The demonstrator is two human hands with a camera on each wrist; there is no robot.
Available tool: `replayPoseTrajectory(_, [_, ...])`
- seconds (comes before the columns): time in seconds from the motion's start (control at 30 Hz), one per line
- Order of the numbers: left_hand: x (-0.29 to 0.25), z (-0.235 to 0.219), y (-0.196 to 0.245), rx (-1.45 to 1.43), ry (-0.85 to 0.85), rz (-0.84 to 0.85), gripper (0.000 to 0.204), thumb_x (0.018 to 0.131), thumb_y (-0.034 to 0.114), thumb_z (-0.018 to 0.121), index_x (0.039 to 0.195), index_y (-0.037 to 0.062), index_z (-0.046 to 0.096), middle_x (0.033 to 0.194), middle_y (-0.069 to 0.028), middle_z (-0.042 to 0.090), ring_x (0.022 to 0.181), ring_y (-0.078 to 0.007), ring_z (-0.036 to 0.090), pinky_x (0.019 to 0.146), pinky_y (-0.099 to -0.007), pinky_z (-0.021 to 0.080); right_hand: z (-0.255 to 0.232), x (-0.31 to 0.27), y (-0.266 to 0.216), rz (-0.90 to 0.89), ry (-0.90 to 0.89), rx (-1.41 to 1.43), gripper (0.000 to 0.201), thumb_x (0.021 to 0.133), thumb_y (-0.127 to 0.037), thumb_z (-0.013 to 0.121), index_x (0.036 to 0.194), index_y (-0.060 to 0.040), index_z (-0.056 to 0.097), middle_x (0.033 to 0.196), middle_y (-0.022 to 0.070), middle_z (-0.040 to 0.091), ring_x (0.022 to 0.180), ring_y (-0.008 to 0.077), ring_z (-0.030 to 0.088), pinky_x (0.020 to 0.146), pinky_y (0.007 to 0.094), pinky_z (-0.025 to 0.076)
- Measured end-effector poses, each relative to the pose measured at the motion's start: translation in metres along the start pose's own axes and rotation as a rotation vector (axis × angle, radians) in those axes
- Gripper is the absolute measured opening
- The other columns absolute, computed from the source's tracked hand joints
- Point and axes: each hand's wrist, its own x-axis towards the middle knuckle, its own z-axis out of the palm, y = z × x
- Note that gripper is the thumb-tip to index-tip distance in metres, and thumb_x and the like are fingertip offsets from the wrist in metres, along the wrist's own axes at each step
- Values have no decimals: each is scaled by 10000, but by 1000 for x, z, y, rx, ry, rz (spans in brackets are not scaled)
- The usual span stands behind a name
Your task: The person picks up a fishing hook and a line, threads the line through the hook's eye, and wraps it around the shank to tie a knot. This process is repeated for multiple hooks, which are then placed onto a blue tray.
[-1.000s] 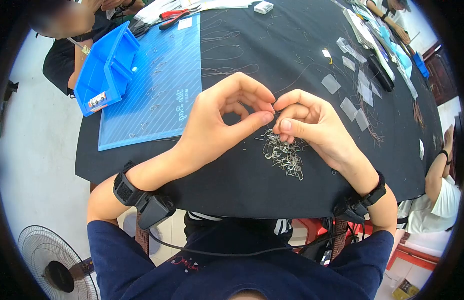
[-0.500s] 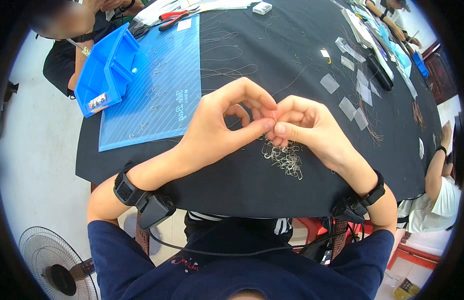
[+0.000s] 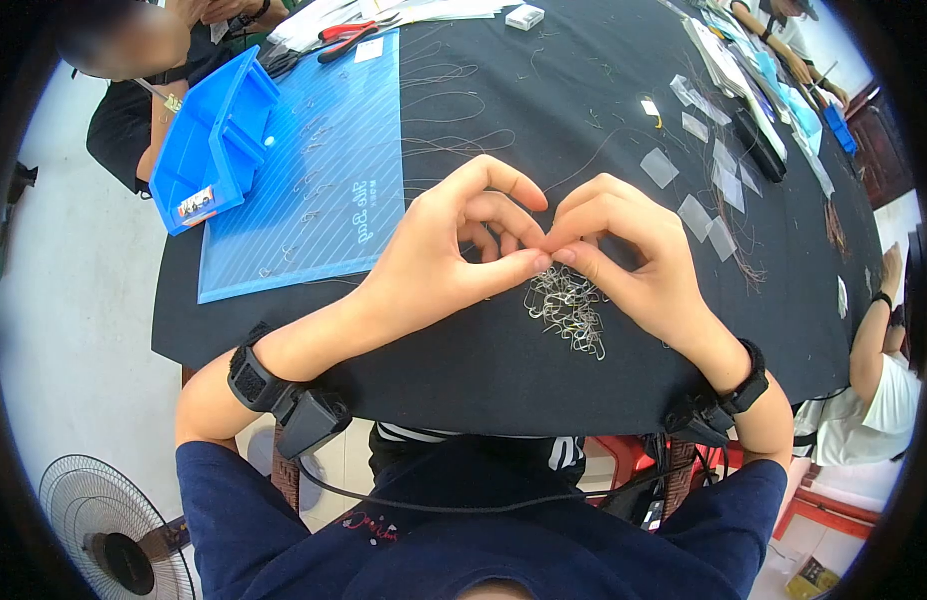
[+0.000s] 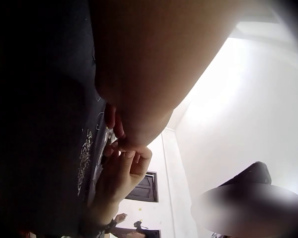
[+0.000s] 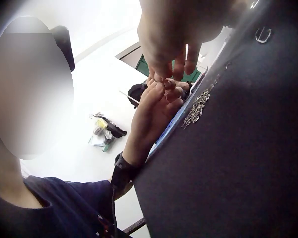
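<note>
Above the black tabletop, my left hand [image 3: 439, 250] and right hand [image 3: 639, 245] meet at their fingertips. Thumb and fingers of each pinch a thin fishing line [image 3: 584, 163], which runs up and away behind the hands. Whether a hook is also between the fingertips, I cannot tell. A tangled pile of metal fish hooks [image 3: 569, 315] lies just below the hands; the right wrist view shows the same pile [image 5: 197, 110] beyond the fingers. To the left, a blue file bag [image 3: 284, 235] carries rows of hooks, their lines trailing off its right edge.
A blue parts bin [image 3: 209, 145] stands on the file bag's left side. Red-handled pliers [image 3: 347, 35] lie at its top. Clear plastic squares [image 3: 661, 168] and loose threads spread to the right, near a black case [image 3: 760, 143]. Other people sit around the table.
My right hand's fingers have arched up and its index fingertip has come down to the thumb beside the left fingertips. The left index finger has lifted slightly off the thumb.
</note>
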Motion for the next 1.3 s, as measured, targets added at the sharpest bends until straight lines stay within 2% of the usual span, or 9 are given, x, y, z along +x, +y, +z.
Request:
replayPoseTrajectory(0.1, [0,4,-2,-201,1,-55,327,806,99,706,1056,16,513,848,-57,669,749,-70,611,644,-194,466,2,1,-2,-75,80,-58,137,764,44,652,876,-35,657,856,68,608,697,135,572,559,242,442])
replayPoseTrajectory(0.3, [0,-1,0,-152,-72,-81,339,841,55,672,1111,18,470,913,-54,640,858,-84,615,748,-215,490,4,-2,1,11,114,14,149,766,55,647,895,-16,627,863,69,599,706,136,577,559,243,450])
replayPoseTrajectory(0.4, [0,-1,1,-167,-69,-97,340,841,51,669,1113,17,469,912,-54,641,862,-84,615,758,-218,489,4,-1,-1,13,98,36,141,776,47,643,900,-16,617,867,62,596,713,132,576,560,242,448])
replayPoseTrajectory(0.5, [0,1,-4,-176,-27,-48,326,820,100,693,1072,11,506,873,-72,666,799,-84,626,665,-195,477,1,0,-1,-37,19,-13,142,778,42,641,902,-23,620,868,60,595,718,133,574,563,242,442])
replayPoseTrajectory(0.7, [1,1,-3,-184,-51,-63,333,819,88,692,1082,8,504,892,-76,661,818,-93,628,686,-205,486,3,-3,2,-22,12,-27,134,775,28,643,889,-31,603,846,62,577,685,143,556,561,246,433])
replayPoseTrajectory(0.9, [1,6,-4,-372,-121,-44,228,926,115,538,1115,-6,497,960,-117,649,893,-150,631,782,-274,501,2,-3,1,-17,48,-84,131,777,36,627,881,-29,584,835,62,565,679,144,551,546,248,431])
replayPoseTrajectory(1.0, [0,4,2,-510,-223,-158,238,966,148,458,1136,-15,490,956,-121,648,894,-162,630,801,-285,499,3,-3,2,-19,84,-80,130,775,41,625,878,-26,581,836,59,567,680,139,551,536,245,429])
replayPoseTrajectory(1.1, [0,1,-1,-501,-237,-177,319,972,246,479,1171,-4,480,947,-88,634,864,-131,609,783,-274,490,3,-3,2,-29,104,-66,129,777,42,624,882,-22,584,840,55,573,680,132,552,531,240,427])
replayPoseTrajectory(1.3, [0,3,0,-390,-184,-162,266,946,255,542,1082,27,557,891,-52,618,774,-79,555,718,-234,458,3,-3,3,-24,108,-70,135,773,34,638,889,-19,594,828,45,575,669,122,546,516,233,413])
